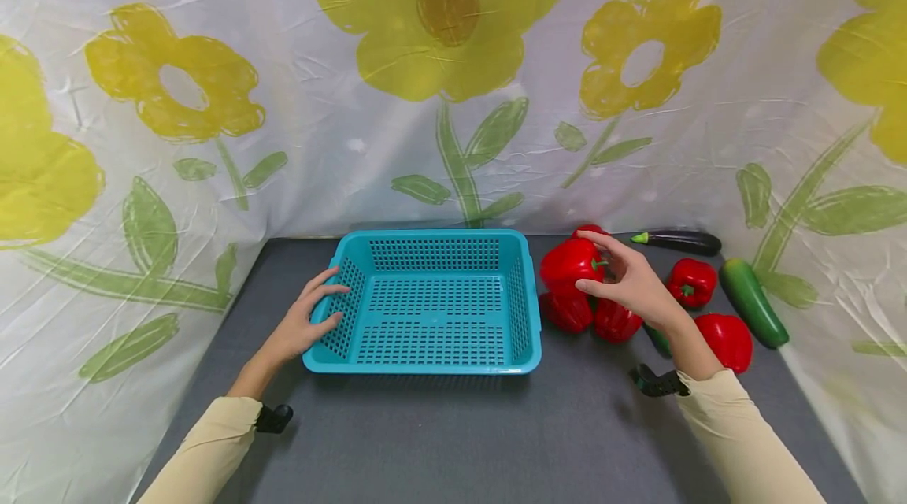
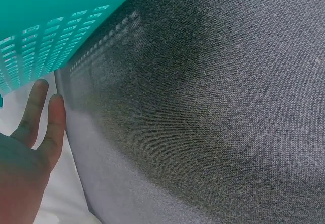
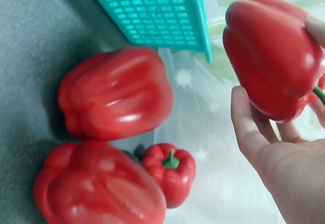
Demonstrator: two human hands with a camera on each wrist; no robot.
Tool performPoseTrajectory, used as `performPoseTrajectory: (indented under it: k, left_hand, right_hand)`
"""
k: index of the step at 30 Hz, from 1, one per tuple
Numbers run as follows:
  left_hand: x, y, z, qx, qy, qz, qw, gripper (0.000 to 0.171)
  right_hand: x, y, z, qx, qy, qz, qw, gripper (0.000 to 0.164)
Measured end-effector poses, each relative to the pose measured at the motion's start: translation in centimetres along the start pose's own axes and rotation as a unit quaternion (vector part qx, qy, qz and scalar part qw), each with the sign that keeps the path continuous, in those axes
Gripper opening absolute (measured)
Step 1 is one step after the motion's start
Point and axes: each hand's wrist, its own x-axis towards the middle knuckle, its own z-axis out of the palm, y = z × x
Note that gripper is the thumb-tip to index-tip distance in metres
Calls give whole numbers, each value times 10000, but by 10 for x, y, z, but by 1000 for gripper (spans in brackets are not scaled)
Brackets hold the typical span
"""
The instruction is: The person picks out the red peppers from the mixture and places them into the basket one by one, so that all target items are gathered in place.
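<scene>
My right hand (image 1: 633, 281) holds a red bell pepper (image 1: 567, 264) between thumb and fingers, raised above other peppers just right of the turquoise basket (image 1: 425, 368). In the right wrist view the pepper (image 3: 271, 56) is tilted, its green stem towards the palm. Below it lie two large red bell peppers (image 3: 117, 94) and a smaller one (image 3: 170, 170). At the basket's left rim is my left hand (image 1: 305, 323), its fingers reaching over the edge in the head view. The left wrist view shows two extended fingers (image 2: 56, 117) outside the perforated wall.
On the right lie more red bell peppers (image 1: 690, 282), an eggplant (image 1: 680, 242) and a zucchini (image 1: 754, 303). Another green vegetable (image 1: 657, 340) is partly hidden under the right forearm. A flower-printed curtain (image 1: 319, 157) hangs behind the dark grey table (image 1: 425, 441).
</scene>
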Motion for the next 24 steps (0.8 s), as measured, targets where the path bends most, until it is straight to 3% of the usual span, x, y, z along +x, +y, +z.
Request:
performPoseTrajectory:
  k: [13, 24]
  left_hand:
    - [0, 9, -1, -149, -63, 236, 9996, 39]
    - [0, 9, -1, -98, -5, 128, 9999, 40]
  right_hand:
    - [25, 0, 12, 222, -75, -20, 9997, 62]
    - [43, -7, 27, 602, -321, 57, 9977, 61]
